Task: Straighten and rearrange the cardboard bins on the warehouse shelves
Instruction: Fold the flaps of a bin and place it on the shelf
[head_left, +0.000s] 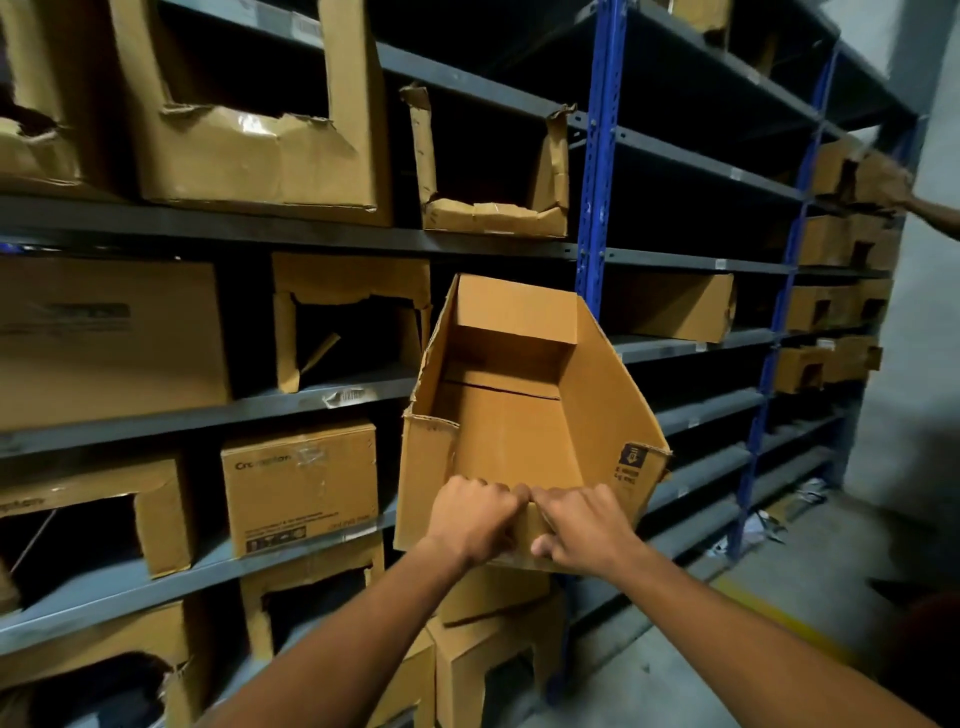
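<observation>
I hold the open-top cardboard bin (524, 415) in the air in front of the shelves (332, 400), its long axis running away from me toward the rack, its open top tipped up toward me and its taller back wall at the far end. My left hand (470, 519) and right hand (584, 525) sit side by side, knuckles almost touching, on the low near wall. Both are curled over that edge: fingers hooked inside the bin, the right thumb pressed on the outer face. Just below my hands, other cut-front cartons (488, 644) are stacked.
</observation>
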